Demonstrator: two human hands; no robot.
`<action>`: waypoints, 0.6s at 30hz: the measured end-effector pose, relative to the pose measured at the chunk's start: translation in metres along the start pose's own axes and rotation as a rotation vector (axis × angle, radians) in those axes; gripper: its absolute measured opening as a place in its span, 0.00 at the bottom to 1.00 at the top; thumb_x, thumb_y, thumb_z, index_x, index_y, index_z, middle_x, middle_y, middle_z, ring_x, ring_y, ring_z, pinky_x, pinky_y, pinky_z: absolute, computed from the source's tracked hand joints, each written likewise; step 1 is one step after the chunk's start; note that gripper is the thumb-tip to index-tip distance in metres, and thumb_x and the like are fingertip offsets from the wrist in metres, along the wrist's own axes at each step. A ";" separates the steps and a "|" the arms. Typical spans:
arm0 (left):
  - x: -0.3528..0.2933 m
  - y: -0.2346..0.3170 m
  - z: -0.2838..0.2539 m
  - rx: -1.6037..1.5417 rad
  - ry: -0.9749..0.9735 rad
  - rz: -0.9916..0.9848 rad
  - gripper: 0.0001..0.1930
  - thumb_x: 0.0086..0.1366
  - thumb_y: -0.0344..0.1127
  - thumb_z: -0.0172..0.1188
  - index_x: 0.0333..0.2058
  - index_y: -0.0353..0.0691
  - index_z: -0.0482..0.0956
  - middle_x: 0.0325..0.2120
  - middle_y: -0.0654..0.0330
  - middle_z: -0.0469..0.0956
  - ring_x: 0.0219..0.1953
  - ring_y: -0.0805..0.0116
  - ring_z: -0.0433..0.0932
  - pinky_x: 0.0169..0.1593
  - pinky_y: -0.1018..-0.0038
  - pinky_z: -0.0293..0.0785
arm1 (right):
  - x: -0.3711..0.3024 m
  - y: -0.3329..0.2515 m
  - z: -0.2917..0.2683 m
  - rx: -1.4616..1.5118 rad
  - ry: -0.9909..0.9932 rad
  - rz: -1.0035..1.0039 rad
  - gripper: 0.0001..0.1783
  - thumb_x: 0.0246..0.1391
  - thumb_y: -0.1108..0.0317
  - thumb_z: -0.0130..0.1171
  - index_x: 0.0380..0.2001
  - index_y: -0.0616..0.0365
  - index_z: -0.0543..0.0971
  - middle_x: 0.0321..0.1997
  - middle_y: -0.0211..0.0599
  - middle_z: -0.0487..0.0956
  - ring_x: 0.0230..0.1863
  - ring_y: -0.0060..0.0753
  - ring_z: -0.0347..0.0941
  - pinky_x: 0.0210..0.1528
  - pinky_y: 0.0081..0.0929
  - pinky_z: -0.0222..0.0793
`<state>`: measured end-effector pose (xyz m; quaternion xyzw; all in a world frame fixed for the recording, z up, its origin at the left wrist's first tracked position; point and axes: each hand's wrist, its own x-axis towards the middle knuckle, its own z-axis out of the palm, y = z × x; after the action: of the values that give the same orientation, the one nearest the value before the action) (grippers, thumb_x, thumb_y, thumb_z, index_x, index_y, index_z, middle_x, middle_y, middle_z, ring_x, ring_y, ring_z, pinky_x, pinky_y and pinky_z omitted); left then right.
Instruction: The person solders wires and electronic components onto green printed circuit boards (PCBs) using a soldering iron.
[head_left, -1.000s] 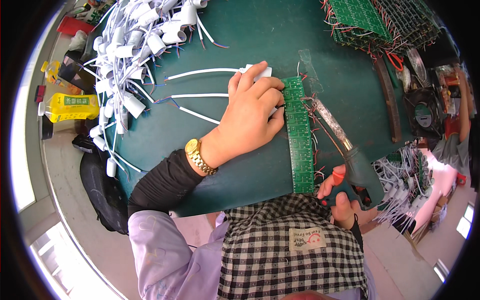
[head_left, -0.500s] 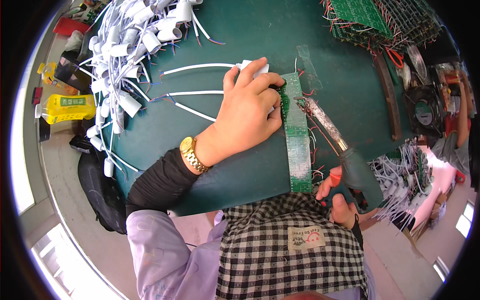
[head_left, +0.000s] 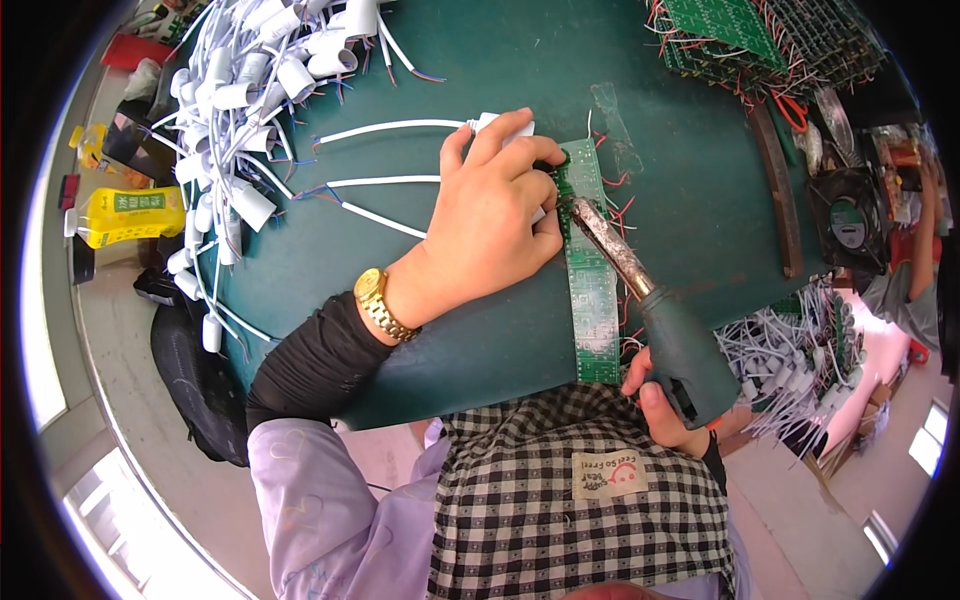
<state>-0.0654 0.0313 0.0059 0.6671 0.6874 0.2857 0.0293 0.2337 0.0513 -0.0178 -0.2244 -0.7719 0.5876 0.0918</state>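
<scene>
My left hand (head_left: 492, 205), with a gold watch at its wrist, lies closed over several white cables with a white cylindrical part (head_left: 518, 127) showing beside a fingertip. Its bent fingers meet the left edge of a long green circuit board (head_left: 594, 300); what they pinch there is hidden. In my right hand (head_left: 668, 408) is a soldering iron (head_left: 685, 350) with a thick dark handle and a scorched metal barrel. The iron's tip is at the upper left edge of the board, close to my left thumb. Thin red wires stick out along the board's right edge.
White lamp holders (head_left: 235, 95) with cables lie heaped at the far left. Stacked circuit boards (head_left: 725, 35) stand far right, near a dark bar (head_left: 775, 190) and a fan (head_left: 848, 222). More cabled white parts (head_left: 790, 350) sit at right. A yellow bottle (head_left: 130, 215) is at left.
The soldering iron has moved left across the board, bringing its tip close to my left fingers. My right hand has shifted slightly left with it. My left hand stays in nearly the same place.
</scene>
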 end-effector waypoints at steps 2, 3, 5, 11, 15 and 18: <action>0.000 0.001 -0.001 0.002 0.004 0.002 0.06 0.40 0.25 0.63 0.19 0.40 0.74 0.40 0.63 0.76 0.57 0.53 0.66 0.57 0.52 0.57 | -0.001 -0.005 0.000 0.001 0.017 0.018 0.20 0.54 0.61 0.53 0.45 0.62 0.65 0.30 0.36 0.71 0.31 0.27 0.70 0.34 0.26 0.70; 0.000 0.000 -0.001 -0.003 0.008 0.000 0.06 0.40 0.25 0.63 0.19 0.40 0.74 0.40 0.63 0.76 0.57 0.53 0.66 0.56 0.53 0.57 | -0.001 -0.007 0.001 -0.002 0.034 0.038 0.19 0.55 0.61 0.53 0.44 0.62 0.65 0.30 0.36 0.71 0.31 0.28 0.70 0.34 0.27 0.70; 0.000 0.000 -0.001 -0.007 0.013 -0.002 0.06 0.40 0.25 0.63 0.19 0.40 0.74 0.40 0.63 0.76 0.57 0.53 0.67 0.56 0.53 0.57 | -0.004 -0.004 0.006 0.052 0.095 0.034 0.20 0.55 0.60 0.53 0.45 0.63 0.65 0.30 0.37 0.71 0.31 0.28 0.70 0.34 0.27 0.70; 0.002 -0.001 0.004 -0.009 0.012 0.002 0.06 0.41 0.26 0.62 0.18 0.40 0.73 0.40 0.63 0.75 0.57 0.53 0.66 0.57 0.53 0.57 | 0.013 -0.032 0.010 0.488 0.341 0.045 0.26 0.53 0.62 0.56 0.51 0.64 0.64 0.28 0.37 0.72 0.29 0.28 0.70 0.32 0.26 0.70; -0.001 -0.002 0.001 -0.010 0.006 -0.016 0.06 0.41 0.26 0.62 0.17 0.40 0.73 0.40 0.63 0.75 0.57 0.53 0.66 0.57 0.52 0.57 | 0.018 -0.033 0.004 0.511 0.306 0.050 0.29 0.55 0.56 0.54 0.53 0.66 0.61 0.27 0.39 0.71 0.26 0.29 0.69 0.30 0.28 0.70; -0.003 -0.002 0.000 -0.015 0.018 -0.020 0.06 0.42 0.26 0.62 0.17 0.41 0.73 0.40 0.63 0.75 0.57 0.52 0.66 0.57 0.50 0.57 | 0.020 -0.035 0.007 0.494 0.334 0.042 0.31 0.55 0.55 0.54 0.54 0.65 0.61 0.27 0.39 0.71 0.25 0.29 0.68 0.30 0.27 0.69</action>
<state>-0.0673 0.0288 0.0041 0.6573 0.6921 0.2965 0.0309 0.2051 0.0465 0.0105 -0.3048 -0.5751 0.7143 0.2570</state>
